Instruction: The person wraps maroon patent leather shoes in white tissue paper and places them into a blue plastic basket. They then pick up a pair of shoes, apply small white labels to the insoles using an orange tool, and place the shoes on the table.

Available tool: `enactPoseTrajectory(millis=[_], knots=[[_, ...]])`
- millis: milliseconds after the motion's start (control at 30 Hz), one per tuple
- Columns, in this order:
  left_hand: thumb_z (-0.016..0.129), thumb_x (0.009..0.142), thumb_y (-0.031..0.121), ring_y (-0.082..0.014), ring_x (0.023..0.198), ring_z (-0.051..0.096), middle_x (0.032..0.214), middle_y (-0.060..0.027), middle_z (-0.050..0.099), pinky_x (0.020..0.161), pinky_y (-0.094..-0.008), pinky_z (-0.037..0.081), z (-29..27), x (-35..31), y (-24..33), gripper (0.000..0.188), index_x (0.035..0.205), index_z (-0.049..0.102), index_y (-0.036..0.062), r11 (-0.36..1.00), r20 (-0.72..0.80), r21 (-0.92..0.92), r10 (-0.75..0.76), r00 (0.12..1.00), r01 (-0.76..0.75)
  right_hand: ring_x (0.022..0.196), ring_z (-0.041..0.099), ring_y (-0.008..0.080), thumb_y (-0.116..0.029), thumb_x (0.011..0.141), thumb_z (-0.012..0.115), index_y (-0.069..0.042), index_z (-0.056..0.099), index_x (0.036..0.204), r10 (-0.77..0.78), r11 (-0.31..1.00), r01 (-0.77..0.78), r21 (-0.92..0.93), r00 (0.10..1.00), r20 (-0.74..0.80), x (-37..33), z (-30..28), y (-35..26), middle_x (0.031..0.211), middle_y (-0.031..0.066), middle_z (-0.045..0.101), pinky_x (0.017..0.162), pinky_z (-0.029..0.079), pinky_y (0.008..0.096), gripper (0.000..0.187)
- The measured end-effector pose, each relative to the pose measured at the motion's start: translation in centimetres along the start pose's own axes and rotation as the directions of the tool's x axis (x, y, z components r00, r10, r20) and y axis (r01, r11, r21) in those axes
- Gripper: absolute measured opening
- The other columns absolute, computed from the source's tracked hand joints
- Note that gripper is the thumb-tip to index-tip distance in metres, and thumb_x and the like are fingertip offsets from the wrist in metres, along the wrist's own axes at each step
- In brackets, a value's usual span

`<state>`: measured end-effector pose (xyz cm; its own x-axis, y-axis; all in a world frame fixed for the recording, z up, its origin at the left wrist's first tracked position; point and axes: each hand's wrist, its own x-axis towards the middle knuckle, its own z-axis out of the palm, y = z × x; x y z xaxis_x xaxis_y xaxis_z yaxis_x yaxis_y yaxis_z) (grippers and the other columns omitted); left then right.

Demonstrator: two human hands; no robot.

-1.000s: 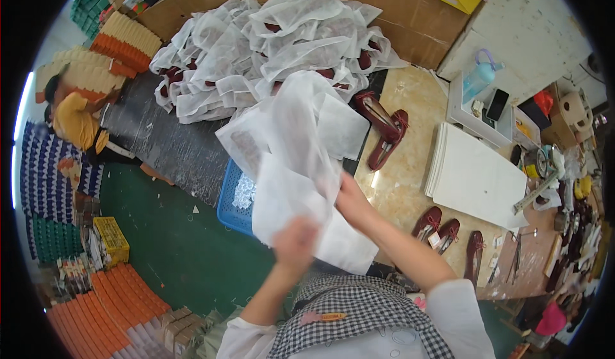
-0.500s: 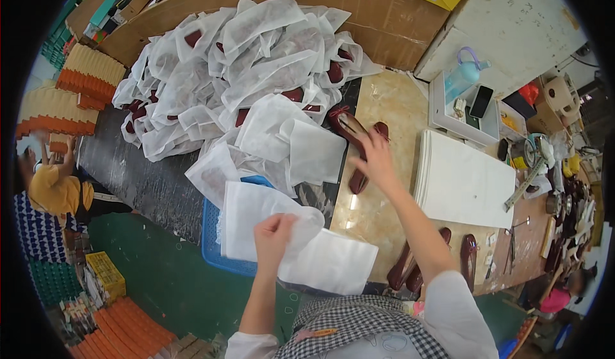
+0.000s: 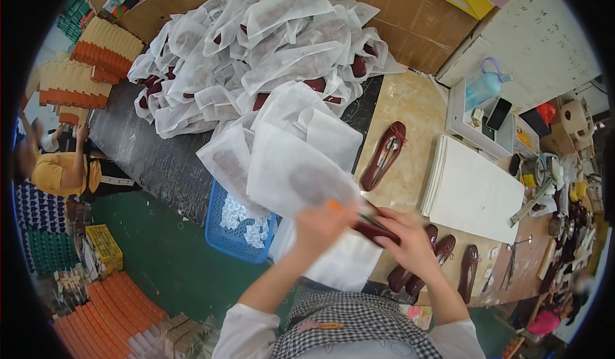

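At frame centre, a white translucent fabric bag [image 3: 288, 163] is gripped by the left hand [image 3: 325, 229], fingers closed; a glossy dark-red shoe [image 3: 371, 232] is held in the right hand's [image 3: 411, 242] fingers.

one glossy dark-red flat shoe [image 3: 377, 232] gone from the tan marbled tabletop [image 3: 410, 106] into the right hand [image 3: 410, 242], brought up to the translucent white fabric bag [image 3: 291, 166] raised in the left hand [image 3: 325, 227]

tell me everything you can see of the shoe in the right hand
The shoe is dark red with a smooth, leather-like sheen. It is held aslant, one end gripped by the right hand, the other toward the white bag near the left hand; blur hides whether it enters.
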<state>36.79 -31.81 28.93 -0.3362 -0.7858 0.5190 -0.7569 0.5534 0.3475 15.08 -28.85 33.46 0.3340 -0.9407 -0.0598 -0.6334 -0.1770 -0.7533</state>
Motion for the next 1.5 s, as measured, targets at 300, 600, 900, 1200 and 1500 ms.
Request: enactPoseTrajectory(millis=[300, 600, 900, 1200, 1500], knots=[[0.074, 0.074, 0.02, -0.0331, 0.104, 0.052, 0.106, -0.0187, 0.056, 0.089, -0.0393, 0.042, 3.4, -1.4, -5.1, 0.058, 0.124, 0.051, 0.0031, 0.838, -0.005, -0.102, -0.54, 0.842, 0.536, 0.102, 0.056, 0.015, -0.015, 0.088, 0.061, -0.003, 0.045, 0.133, -0.031, 0.705, 0.388, 0.594, 0.854, -0.52, 19.2, 4.2, 0.3, 0.117, 0.0075, 0.058, 0.087, 0.044, 0.0287, 0.049], [0.075, 0.067, 0.025, -0.0348, 0.093, 0.051, 0.098, -0.0168, 0.054, 0.08, -0.0408, 0.043, 13.5, -0.1, -13.1, 0.041, 0.098, 0.06, 0.003, 0.801, 0.177, 0.216, -0.595, 0.784, 0.558, 0.103, 0.057, 0.0154, -0.012, 0.09, 0.057, -0.004, 0.057, 0.12, 0.346, 0.816, -0.201, 0.542, 0.921, -0.181, 4.4, 8.2, 11.3, 0.116, 0.0067, 0.06, 0.085, 0.045, 0.0293, 0.031], [0.063, 0.073, 0.018, -0.0336, 0.071, 0.062, 0.075, -0.0162, 0.063, 0.065, -0.0411, 0.049, 2.5, 0.0, -0.8, 0.023, 0.093, 0.061, 0.0069, 0.804, 0.858, -0.401, 0.161, 0.488, 0.439, 0.078, 0.06, 0.0279, -0.021, 0.079, 0.068, -0.012, 0.051, 0.129, -0.103, 0.945, -0.015, 0.328, 0.935, 0.338, 1.9, 3.9, 4.6, 0.108, 0.0125, 0.064, 0.071, 0.047, 0.0335, 0.053], [0.064, 0.081, 0.008, -0.0053, 0.073, 0.059, 0.083, -0.0037, 0.068, 0.066, -0.0212, 0.047, -2.9, -6.1, -1.7, 0.023, 0.101, 0.066, -0.0043, 0.16, 0.857, -0.403, -0.281, 0.433, 0.901, 0.056, 0.055, 0.0131, -0.019, 0.085, 0.065, -0.003, 0.066, 0.097, 0.275, 0.779, -0.303, 0.549, 0.952, 0.136, 0.8, 5.6, 4.0, 0.07, 0.0057, 0.063, 0.052, 0.044, 0.0272, 0.02], [0.07, 0.08, 0.009, -0.0008, 0.053, 0.046, 0.064, 0.0037, 0.059, 0.045, -0.0199, 0.033, 0.5, -8.6, 0.7, 0.011, 0.085, 0.068, -0.0004, 0.017, 0.538, -0.659, -0.688, 0.487, 0.752, 0.066, 0.055, 0.0092, -0.018, 0.084, 0.068, -0.001, 0.061, 0.095, 0.083, 0.908, -0.164, 0.386, 0.972, 0.219, -0.2, 10.3, 0.5, 0.074, 0.004, 0.059, 0.058, 0.046, 0.0246, 0.022]])
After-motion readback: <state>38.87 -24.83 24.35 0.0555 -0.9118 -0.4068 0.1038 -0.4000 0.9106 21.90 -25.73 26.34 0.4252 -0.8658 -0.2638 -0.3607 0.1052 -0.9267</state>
